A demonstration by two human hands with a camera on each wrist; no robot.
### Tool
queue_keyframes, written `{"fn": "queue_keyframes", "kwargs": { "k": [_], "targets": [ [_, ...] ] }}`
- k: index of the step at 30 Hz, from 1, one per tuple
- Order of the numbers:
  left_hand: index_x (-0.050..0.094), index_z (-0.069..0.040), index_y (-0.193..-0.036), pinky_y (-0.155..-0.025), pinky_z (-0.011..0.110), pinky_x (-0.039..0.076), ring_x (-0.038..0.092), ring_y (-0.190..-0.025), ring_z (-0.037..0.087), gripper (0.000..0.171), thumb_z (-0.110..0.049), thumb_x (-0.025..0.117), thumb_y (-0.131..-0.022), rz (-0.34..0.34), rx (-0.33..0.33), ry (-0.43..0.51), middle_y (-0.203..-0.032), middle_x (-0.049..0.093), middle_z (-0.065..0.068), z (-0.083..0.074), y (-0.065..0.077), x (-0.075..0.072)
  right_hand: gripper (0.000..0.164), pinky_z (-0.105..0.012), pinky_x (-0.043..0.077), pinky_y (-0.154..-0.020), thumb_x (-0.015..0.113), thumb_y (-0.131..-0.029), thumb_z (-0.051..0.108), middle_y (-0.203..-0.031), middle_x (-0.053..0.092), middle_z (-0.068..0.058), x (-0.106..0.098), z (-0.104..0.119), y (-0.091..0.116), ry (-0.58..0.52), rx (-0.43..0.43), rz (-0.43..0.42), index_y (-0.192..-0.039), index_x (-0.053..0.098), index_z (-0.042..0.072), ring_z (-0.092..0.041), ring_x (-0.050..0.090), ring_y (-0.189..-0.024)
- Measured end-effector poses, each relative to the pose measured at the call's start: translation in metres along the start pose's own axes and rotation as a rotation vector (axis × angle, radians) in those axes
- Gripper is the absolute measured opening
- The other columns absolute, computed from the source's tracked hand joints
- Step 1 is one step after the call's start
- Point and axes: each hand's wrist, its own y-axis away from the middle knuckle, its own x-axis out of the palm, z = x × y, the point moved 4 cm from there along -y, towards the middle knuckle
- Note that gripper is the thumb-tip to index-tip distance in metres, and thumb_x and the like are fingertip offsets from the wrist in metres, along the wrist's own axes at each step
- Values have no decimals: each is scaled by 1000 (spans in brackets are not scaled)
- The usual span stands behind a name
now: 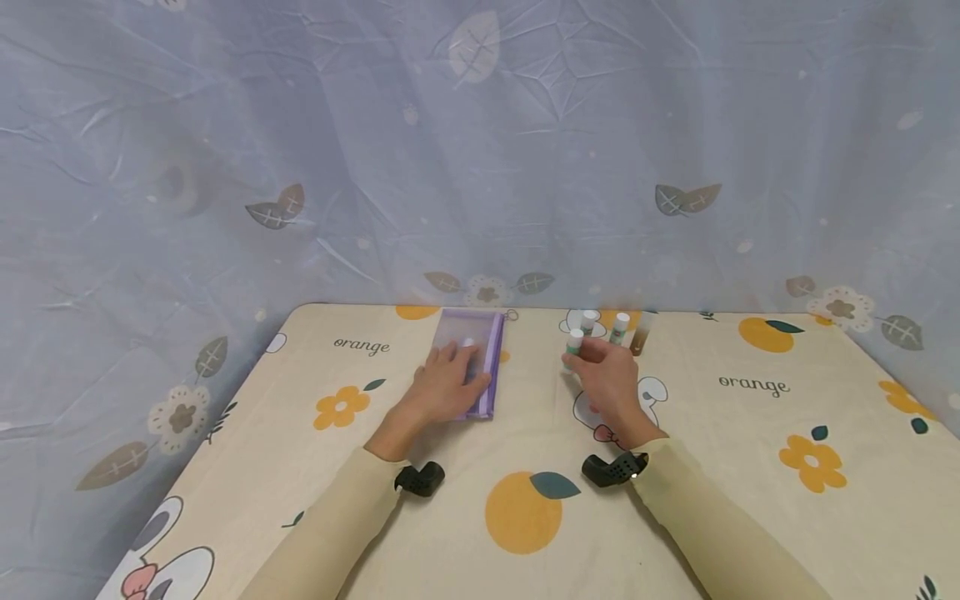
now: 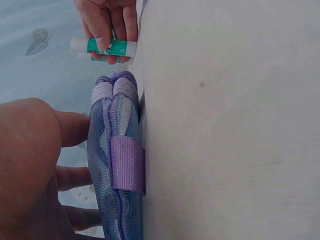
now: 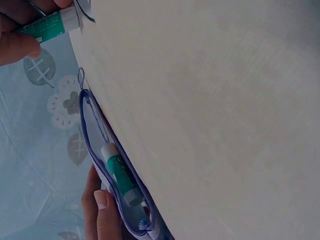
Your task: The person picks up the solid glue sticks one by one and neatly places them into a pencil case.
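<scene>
One green-and-white tube [image 1: 573, 344] is pinched by the right hand [image 1: 611, 379]; a purple mesh pouch [image 1: 456, 325], open rightward, is touched by the left hand [image 1: 444, 383], fingers apart, near the cream printed cloth's [image 1: 534, 400] far edge; room is left between; one enclosed tube [image 3: 120, 172] and two standing tubes [image 1: 618, 330] are seen.

Bare table [image 1: 536, 417] runs between the purple mesh pouch [image 1: 491, 360] and the right hand [image 1: 609, 379], leaving a passage for a hand. The pouch's zipped side gapes toward this strip, though a glue stick [image 3: 122, 176] partly fills the opening. From above, the left hand [image 1: 446, 385] covers much of the pouch. Beyond the right hand, two upright glue sticks [image 1: 619, 327] obstruct the way; the curtain [image 1: 487, 167] bounds the table's far edge.
</scene>
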Motion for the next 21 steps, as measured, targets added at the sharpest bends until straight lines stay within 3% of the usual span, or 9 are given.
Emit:
{"fn": "queue_keyframes", "kwargs": {
  "k": [18, 21],
  "targets": [
    [43, -10, -162, -125, 75, 21, 20, -161, 54, 63, -39, 54, -107, 4, 0, 10, -172, 29, 28, -2, 3, -2, 43, -26, 42, -52, 71, -102, 24, -139, 72, -14, 1, 0, 0, -13, -8, 7, -143, 68, 12, -27, 64, -114],
    [43, -10, -162, -125, 75, 21, 19, -161, 54, 62, -39, 54, -108, 5, -1, 10, -172, 29, 28, -3, 2, -2, 44, -24, 47, -63, 71, -102, 24, -140, 72, -14, 0, 0, -1, -15, -14, 13, -144, 67, 11, -27, 66, -119]
  ]
}}
